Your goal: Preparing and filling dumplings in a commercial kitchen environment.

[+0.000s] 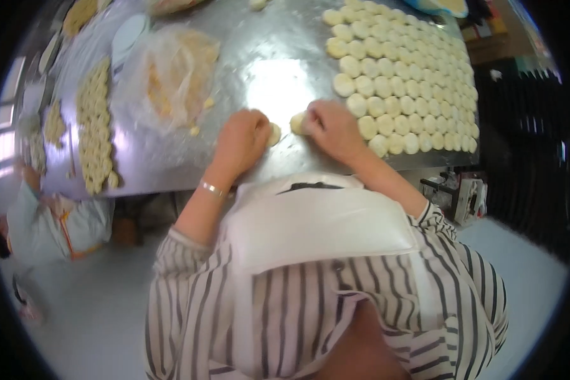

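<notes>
Near the front edge of a steel table (237, 71), my left hand (242, 137) curls around a small dough piece (275, 134), which shows at its fingertips. My right hand (334, 128) is on another dough piece (297, 123), fingers bent over its right side. The two pieces lie a short gap apart. Right of my right hand, many round, flattened dough pieces (399, 104) stand in close rows. To the left of my hands lies a clear plastic bag (171, 80) over a yellowish mass, with small crumbs beside it.
A long strip of dough pieces (94, 128) and a smaller cluster (54, 124) lie on the table's left part. A pale round lid or dish (130, 38) is behind the bag. At the far left a person in light clothing (61, 223) is by the table. A blue-rimmed container (444, 5) stands at the back right.
</notes>
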### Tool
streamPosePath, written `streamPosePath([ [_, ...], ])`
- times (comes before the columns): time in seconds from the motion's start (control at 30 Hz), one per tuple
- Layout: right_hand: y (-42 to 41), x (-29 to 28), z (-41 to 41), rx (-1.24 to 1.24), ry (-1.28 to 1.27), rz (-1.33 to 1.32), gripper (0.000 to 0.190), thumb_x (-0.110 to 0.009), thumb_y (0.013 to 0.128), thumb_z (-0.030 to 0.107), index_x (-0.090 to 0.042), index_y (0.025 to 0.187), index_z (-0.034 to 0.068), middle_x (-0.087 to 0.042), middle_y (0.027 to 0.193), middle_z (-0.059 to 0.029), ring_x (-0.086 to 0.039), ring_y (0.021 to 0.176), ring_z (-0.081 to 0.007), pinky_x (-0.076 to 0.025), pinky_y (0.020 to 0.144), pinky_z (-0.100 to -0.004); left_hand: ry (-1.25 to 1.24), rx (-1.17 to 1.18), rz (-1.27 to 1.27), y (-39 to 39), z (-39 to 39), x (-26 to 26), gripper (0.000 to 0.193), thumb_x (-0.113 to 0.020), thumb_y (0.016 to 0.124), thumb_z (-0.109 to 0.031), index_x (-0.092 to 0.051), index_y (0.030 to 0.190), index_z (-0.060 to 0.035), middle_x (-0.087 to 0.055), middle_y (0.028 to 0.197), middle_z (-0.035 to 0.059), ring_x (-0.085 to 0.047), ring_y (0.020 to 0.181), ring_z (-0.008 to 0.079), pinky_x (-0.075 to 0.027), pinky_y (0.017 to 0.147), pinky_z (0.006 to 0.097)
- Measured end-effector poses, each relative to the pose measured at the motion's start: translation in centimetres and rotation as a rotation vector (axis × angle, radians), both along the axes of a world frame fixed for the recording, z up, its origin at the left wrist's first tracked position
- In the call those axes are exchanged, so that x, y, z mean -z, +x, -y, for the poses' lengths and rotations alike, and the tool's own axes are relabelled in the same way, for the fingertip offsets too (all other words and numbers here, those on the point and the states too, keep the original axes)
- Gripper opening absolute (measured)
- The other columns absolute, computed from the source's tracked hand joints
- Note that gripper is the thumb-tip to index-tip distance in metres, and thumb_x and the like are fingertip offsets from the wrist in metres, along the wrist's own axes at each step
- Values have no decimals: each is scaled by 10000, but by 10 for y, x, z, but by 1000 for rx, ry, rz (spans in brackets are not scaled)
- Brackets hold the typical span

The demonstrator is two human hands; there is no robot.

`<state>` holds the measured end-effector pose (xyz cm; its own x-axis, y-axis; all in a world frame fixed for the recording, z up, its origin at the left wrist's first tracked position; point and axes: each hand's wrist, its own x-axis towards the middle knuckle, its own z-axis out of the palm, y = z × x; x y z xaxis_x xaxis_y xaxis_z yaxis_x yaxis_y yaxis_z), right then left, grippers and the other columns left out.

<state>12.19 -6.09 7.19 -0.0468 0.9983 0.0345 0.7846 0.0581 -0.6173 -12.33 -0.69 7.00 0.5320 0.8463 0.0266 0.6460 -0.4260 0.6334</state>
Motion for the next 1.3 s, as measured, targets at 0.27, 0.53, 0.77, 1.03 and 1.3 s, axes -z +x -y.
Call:
streamPosePath([
  [0.27,-26,49,-66,-3,354,331,244,-702,914,226,-675,1137,131,-677,1068,-54,-620,1024,-293,-485,805,-470,440,-126,-59,52,-27,54,253,-623,917,-81,-673,1165,-87,-649,1300,125,-562,1282,380,-412,1069,576],
  [0.53,-34,61,-61,-50,462,439,274,-649,928,230,-651,1191,153,-643,1145,-18,-600,1081,-243,-439,862,-458,483,-134,-122,57,-20,63,394,-616,917,-110,-593,1310,-95,-476,1555,122,-375,1498,394,-240,1182,704],
  [0.77,-16,49,-51,-43,83,199,264,-594,972,219,-663,1173,63,-661,1244,-80,-599,1130,-345,-499,872,-508,381,-203,6,39,-24,49,336,-671,918,-190,-641,1229,-68,-669,1269,122,-607,1222,346,-460,1027,513],
  [1.03,2,-1,-3,-75,-381,22,345,-761,856,104,-637,1173,47,-644,1132,-135,-617,1058,-365,-513,868,-475,-523,-145,-158,7,-9,-2,272,-776,836,-141,-634,1050,-54,-684,971,155,-661,912,331,-528,803,434],
  [1.3,23,-13,19,-195,-73,7,519,-824,771,80,-626,1251,89,-633,1125,-122,-618,1056,-344,-525,857,-447,-30,8,149,-21,26,6,319,-804,830,-104,-618,1085,-61,-672,1009,131,-652,843,242,-533,743,363],
])
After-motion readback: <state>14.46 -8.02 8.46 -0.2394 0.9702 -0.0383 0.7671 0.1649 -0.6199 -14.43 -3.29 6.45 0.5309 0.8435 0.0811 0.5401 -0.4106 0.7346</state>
